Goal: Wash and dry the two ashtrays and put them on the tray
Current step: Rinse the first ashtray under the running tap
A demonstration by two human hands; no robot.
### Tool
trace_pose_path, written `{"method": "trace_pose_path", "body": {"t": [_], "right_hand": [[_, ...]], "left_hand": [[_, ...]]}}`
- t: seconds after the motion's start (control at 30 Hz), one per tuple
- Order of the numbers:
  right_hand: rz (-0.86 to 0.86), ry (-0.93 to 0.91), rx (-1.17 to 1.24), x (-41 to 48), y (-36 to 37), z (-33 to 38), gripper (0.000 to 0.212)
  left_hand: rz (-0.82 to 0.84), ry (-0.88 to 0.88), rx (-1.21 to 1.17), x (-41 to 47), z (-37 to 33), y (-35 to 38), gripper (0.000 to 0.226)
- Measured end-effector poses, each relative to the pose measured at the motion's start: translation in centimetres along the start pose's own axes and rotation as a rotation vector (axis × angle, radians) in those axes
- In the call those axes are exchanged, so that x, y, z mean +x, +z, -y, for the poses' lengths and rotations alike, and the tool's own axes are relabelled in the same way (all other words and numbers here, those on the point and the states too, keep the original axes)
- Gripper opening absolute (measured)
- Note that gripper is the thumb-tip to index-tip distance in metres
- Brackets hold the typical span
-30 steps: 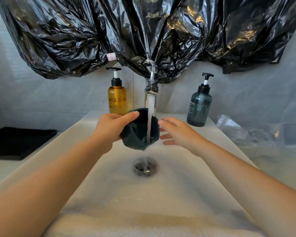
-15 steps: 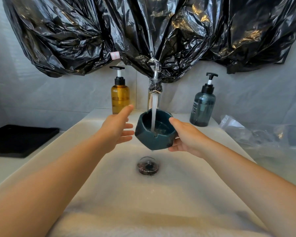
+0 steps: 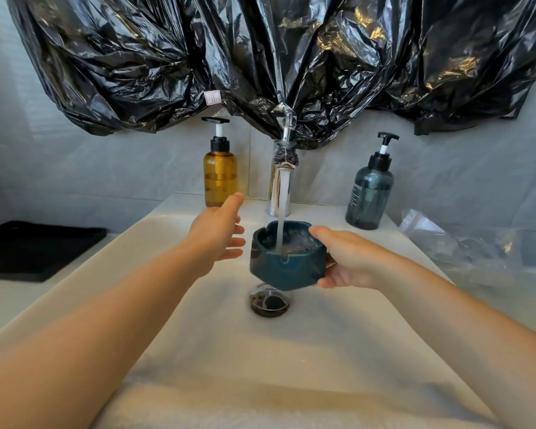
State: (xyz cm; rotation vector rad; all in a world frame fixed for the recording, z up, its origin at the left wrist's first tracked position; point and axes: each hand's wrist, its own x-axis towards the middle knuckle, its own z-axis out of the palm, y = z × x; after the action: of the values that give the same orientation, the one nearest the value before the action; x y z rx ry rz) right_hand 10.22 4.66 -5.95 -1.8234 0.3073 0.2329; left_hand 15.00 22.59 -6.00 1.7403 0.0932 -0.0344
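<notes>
A dark teal ashtray (image 3: 287,267) is held upright over the white sink (image 3: 155,239), mouth up, under the running stream from the chrome tap (image 3: 280,187). Water pours into its bowl. My right hand (image 3: 350,261) grips the ashtray's right side, thumb on the rim and fingers beneath. Just left of the ashtray, not touching it, my left hand (image 3: 218,235) hovers with its fingers spread. A black tray (image 3: 34,249) lies on the counter at the far left. I see no second ashtray.
An amber pump bottle (image 3: 219,178) stands left of the tap and a grey-green pump bottle (image 3: 370,193) right of it. The drain (image 3: 270,301) lies below the ashtray. Clear plastic wrapping (image 3: 477,246) lies on the right counter. Black plastic sheeting (image 3: 260,57) hangs above.
The ashtray passed from my left hand to my right and turned from tilted to upright under the stream. My left hand let go and drew slightly aside.
</notes>
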Motion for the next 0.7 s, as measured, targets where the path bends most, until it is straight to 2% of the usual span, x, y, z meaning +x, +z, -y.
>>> {"method": "trace_pose_path", "body": {"t": [0.13,0.33,0.47,0.57,0.7], "right_hand": [[0.091,0.02,0.053,-0.1,1.3,0.3,0.029],[-0.025,-0.014,0.084,0.7,0.4,0.3,0.032],[0.033,0.018,0.05,0.5,0.3,-0.2,0.03],[0.05,-0.03,0.1,0.8,1.0,0.0,0.033],[-0.015,-0.089,0.155,1.3,0.6,-0.1,0.034]], "left_hand": [[0.003,-0.014,0.009,-0.1,0.0,0.0,0.057],[0.017,-0.032,-0.02,-0.2,0.0,0.1,0.058],[0.045,-0.04,0.023,-0.3,0.0,0.3,0.054],[0.124,-0.075,0.013,-0.8,0.0,0.3,0.038],[0.243,-0.149,-0.021,-1.4,0.2,0.2,0.032]]}}
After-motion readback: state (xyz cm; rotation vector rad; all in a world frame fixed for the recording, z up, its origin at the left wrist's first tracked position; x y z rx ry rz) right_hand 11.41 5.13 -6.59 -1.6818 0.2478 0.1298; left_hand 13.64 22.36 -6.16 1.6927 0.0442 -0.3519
